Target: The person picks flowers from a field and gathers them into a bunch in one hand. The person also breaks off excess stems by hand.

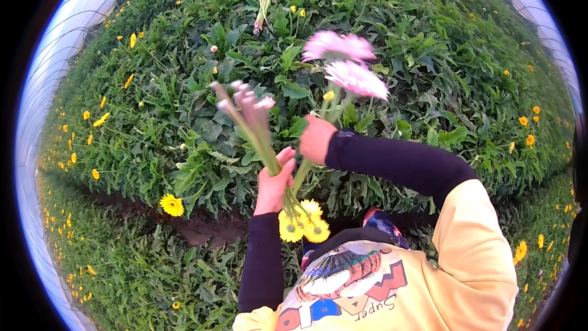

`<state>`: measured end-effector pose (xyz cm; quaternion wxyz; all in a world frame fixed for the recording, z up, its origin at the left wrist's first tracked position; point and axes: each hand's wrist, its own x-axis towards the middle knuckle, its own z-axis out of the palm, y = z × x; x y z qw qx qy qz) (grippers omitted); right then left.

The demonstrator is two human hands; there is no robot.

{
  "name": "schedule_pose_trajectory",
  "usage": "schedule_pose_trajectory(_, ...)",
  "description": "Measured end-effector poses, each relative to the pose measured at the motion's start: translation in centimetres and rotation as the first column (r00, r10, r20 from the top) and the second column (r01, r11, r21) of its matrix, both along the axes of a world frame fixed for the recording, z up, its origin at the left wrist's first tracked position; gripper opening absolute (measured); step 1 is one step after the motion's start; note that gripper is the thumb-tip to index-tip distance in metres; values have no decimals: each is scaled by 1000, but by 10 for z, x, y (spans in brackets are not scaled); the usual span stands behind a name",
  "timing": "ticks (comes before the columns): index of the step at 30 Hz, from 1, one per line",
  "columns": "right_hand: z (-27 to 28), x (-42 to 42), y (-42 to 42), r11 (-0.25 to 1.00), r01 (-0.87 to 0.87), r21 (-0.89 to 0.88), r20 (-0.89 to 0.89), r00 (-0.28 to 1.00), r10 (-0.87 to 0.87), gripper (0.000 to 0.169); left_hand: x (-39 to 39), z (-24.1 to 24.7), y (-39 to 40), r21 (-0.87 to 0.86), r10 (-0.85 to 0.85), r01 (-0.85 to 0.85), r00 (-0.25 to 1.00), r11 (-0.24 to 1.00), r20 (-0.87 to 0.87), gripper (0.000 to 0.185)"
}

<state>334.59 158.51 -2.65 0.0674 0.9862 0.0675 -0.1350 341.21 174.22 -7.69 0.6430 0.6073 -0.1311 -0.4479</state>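
My left hand [275, 181] grips a bundle of yellow gerbera flowers [303, 225] by the green stems [264, 147]. Their heads hang down near my waist, and the pinkish cut ends point up and away, blurred by motion. Just right of it, my right hand [317, 138] is closed around the stems of pink gerbera flowers [356, 78], whose heads point away from me. The lower stems of the pink flowers reach down beside my left hand. Farther ahead, a small bunch of cut yellow and pink flowers [265, 2] lies on the leaves.
A dense bed of leafy gerbera plants [206, 119] spreads before me, with yellow blooms [172, 205] standing among the leaves. A strip of bare soil [211, 230] runs between the beds near my feet. Curved plastic greenhouse walls [50, 55] line both sides.
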Motion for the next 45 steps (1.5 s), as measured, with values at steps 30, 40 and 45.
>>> schedule_pose_trajectory(30, -67, -14, -32, -344, 261, 902, -377, 864, -333, 37, 83, 38, -95, -275, -2, -148, 879, 950, -477, 19)
schedule_pose_trajectory(40, -86, 32, -49, -181, 149, 972, -228, 771, -594, 27, 125, 35, -142, -243, -41, -67, 910, 968, -413, 22)
schedule_pose_trajectory(45, -96, 70, -59, -357, 88, 930, -303, 734, -608, 25, 160, 24, -162, -248, -53, -64, 896, 967, -440, 22)
